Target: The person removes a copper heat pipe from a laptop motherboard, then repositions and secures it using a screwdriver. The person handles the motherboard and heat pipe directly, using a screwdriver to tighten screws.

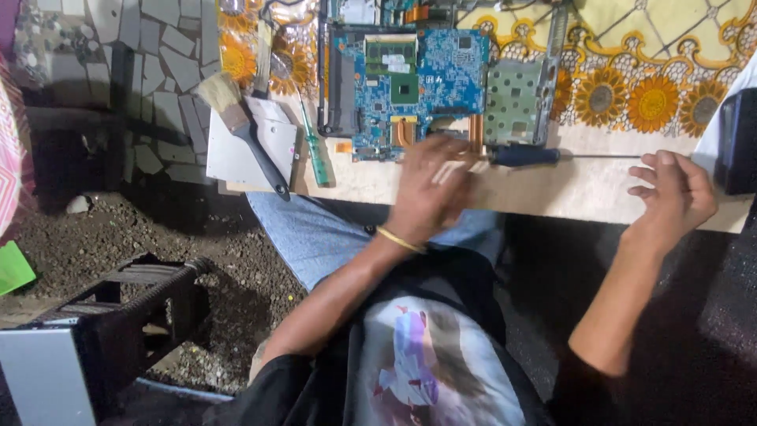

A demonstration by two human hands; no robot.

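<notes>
Starting over on your left: there's a paintbrush (240,130) lying on a pale flat panel (252,146) that hangs partly over the desk (568,193) edge, with a small green-handled screwdriver (315,146) just beside it. That panel looks like the first thing that could go; bump it with an elbow and I'd guess brush and panel both end up in the gravel below.

Next, the blue circuit board (406,83). It lies flat on the flowered cloth near the front edge of the desk, chips and a copper heat pipe facing up, with a perforated metal plate (512,102) touching its right side. It looks bare and unprotected, so anything dragged across it could scrape parts.

Your left hand (434,185) is right in front of the board, blurred from motion. I can't tell if its grip is closed on anything or just open fingers.

The blue-handled screwdriver (524,156) lies along the desk just beside that hand, its long shaft running right. A fast swipe could knock it rolling off the edge, or poke it into the board.

Your right hand (670,193) rests at the desk edge near the shaft tip, fingers loosely curled, holding nothing.
</notes>
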